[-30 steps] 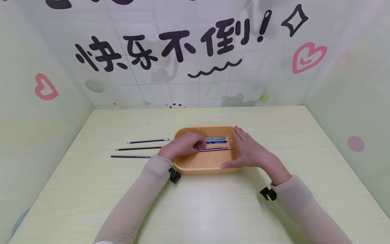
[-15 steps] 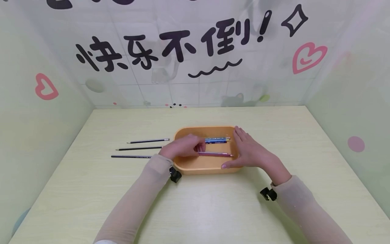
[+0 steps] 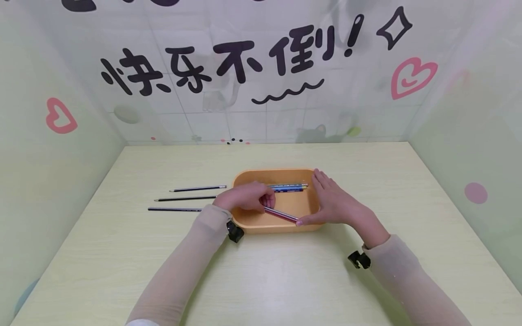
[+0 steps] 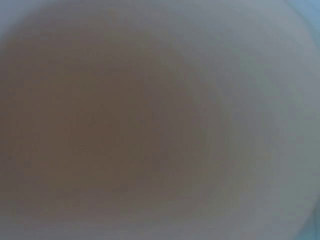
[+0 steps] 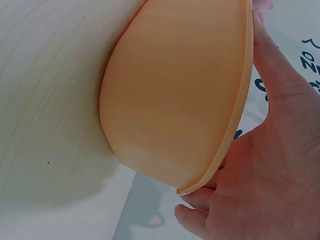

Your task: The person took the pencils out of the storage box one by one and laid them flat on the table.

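Observation:
An orange oval-ended tray (image 3: pixel 277 228) stands on the table in the head view. Inside it, my left hand (image 3: pixel 249 195) holds dark-red and silver pencils (image 3: pixel 281 214) at one end. Their other end slants toward the near right rim, by the right thumb. Several blue pencils (image 3: pixel 289 188) lie along the far side of the tray. My right hand (image 3: pixel 338 203) grips the tray's right end, thumb at the near rim and fingers at the far one. The right wrist view shows that hand around the tray's outer wall (image 5: pixel 170 95). Only a brownish blur fills the left wrist view.
Left of the tray, three dark pencils lie roughly parallel on the table: a far pencil (image 3: pixel 198 188), a middle pencil (image 3: pixel 185 198) and a near pencil (image 3: pixel 174 209). Printed white walls enclose the pale wooden table (image 3: pixel 265 276) at the back and sides.
The dark-red and silver pencils have swung away from the blue ones, their right end moving toward the near rim, as the left hand shifted slightly nearer. The right hand has stayed put.

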`<state>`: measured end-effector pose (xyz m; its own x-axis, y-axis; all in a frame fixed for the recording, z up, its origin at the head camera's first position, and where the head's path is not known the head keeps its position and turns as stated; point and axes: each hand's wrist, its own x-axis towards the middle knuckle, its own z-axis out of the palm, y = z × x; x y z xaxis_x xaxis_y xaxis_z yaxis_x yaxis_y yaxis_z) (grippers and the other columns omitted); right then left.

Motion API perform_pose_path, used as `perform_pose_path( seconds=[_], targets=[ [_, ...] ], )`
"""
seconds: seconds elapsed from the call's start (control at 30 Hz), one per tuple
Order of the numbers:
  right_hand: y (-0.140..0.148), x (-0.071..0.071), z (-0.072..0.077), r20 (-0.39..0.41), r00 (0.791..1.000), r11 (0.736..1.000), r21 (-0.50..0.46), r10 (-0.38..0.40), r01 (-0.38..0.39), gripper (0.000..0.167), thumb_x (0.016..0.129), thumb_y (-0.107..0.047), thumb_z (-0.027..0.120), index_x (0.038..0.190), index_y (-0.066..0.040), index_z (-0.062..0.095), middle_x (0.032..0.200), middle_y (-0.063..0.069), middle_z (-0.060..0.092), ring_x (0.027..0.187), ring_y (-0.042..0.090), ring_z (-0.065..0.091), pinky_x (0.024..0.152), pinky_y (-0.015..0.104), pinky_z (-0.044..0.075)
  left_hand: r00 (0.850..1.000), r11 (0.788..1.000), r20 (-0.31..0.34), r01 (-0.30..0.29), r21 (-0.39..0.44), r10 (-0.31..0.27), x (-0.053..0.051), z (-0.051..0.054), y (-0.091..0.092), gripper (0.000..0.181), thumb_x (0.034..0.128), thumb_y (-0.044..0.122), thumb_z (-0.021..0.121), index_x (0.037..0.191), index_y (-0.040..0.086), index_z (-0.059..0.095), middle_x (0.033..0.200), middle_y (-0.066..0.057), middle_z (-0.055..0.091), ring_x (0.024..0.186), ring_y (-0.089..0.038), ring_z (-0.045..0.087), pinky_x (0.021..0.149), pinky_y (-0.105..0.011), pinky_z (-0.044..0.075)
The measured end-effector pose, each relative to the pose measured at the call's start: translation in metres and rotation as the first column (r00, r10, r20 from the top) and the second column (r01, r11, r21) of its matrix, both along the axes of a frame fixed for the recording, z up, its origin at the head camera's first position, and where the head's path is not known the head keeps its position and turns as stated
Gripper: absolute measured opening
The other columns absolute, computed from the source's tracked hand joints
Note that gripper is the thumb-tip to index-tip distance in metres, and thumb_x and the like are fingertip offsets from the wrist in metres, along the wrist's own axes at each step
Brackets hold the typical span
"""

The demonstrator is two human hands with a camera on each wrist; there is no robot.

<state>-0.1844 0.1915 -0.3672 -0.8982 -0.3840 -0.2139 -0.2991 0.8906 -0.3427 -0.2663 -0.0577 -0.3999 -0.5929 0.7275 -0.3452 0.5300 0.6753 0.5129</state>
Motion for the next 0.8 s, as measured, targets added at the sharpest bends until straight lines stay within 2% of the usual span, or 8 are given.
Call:
perform_pose_path(
  seconds=[0.27,0.47,0.8],
  targets=[
    [-0.001,0.0,0.001,-0.008,1.0,1.0,-0.007,0.014,-0.014,0.132,0.073,-0.069,0.075,0.153,0.013,0.009,0.164,0.028,0.0,0.154,0.043,0.003,0.124,0.056,0.012,1.0,0.999,0.016,0.017,0.034,-0.017,-0.001,-0.001,-0.001,0.016,0.0852,0.002,0.075,0.091,0.015,0.067,0.085,0.002,0.061,0.082,-0.014,0.053,0.073,-0.022,0.046],
    [-0.001,0.0,0.0,-0.004,1.0,1.0,0.003,0.01,-0.01,0.133,0.072,-0.07,0.075,0.154,0.012,0.009,0.165,0.027,0.0,0.154,0.042,0.002,0.125,0.055,0.012,1.0,0.996,-0.007,0.019,0.089,-0.019,0.0,0.0,-0.004,0.016,0.0852,0.003,0.075,0.089,0.016,0.067,0.083,0.003,0.06,0.079,-0.012,0.053,0.071,-0.021,0.045],
    [0.001,0.0,-0.001,0.003,1.0,1.0,-0.001,0.015,-0.015,0.134,0.072,-0.07,0.074,0.154,0.011,0.007,0.165,0.027,-0.002,0.154,0.042,0.0,0.125,0.055,0.011,0.999,0.975,-0.026,-0.03,0.22,0.037,0.005,0.014,-0.01,0.014,0.0857,0.006,0.076,0.087,0.015,0.065,0.082,0.001,0.061,0.079,-0.014,0.054,0.071,-0.023,0.049]
  ],
)
